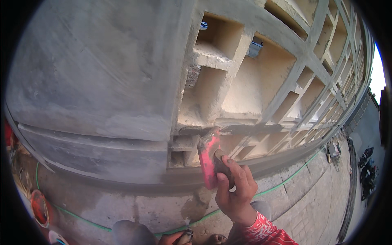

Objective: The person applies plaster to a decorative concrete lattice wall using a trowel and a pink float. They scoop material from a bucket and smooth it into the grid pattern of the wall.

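My right hand (pixel 237 188), in a red patterned sleeve, is closed round the dark handle of a pink plastering float (pixel 208 159). The float is smeared with grey cement and tilted. Its upper end is at the narrow ledge below the larger openings of a cream and grey lattice wall (pixel 281 57); whether it touches cannot be made out. What looks like my left hand (pixel 175 237) shows low between my knees, cut off by the lower edge. Its fingers appear closed at a small cement-smeared thing too unclear to name.
A smooth grey rendered panel (pixel 102 73) adjoins the lattice on the left. The green hose (pixel 281 183) runs along the pavement at the wall's foot. At the left stands an orange bucket (pixel 39 207). Motorbikes (pixel 367 175) are parked at the far right.
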Tool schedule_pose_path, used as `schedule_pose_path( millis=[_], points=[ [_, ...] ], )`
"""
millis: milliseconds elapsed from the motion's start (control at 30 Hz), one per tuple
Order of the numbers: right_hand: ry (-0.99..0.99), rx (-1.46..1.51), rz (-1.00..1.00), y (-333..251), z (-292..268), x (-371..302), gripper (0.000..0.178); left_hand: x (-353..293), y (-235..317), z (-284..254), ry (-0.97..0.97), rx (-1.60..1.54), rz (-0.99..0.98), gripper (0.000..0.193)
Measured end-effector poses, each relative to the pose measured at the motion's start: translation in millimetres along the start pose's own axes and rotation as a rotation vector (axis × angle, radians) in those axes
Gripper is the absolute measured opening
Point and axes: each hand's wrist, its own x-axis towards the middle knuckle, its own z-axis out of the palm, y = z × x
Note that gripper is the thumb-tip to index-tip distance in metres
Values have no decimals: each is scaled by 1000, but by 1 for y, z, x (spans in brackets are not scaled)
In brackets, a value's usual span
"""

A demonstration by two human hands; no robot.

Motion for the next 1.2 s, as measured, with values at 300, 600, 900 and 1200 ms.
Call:
schedule_pose_path(
  millis=[300,600,900,1200],
  points=[
    [-247,1783,1064,59,-46,-22,43,13,-34,17,62,-14,34,12],
    [-199,-322,-582,36,-56,31,46,3,-39,24,88,-31,62,23],
    [-279,-790,-1188,5,-49,82,48,8,21,-4,-151,-133,149,34],
    [-146,-923,-1392,-20,-29,86,48,14,18,1,-141,-119,173,41]
  ],
)
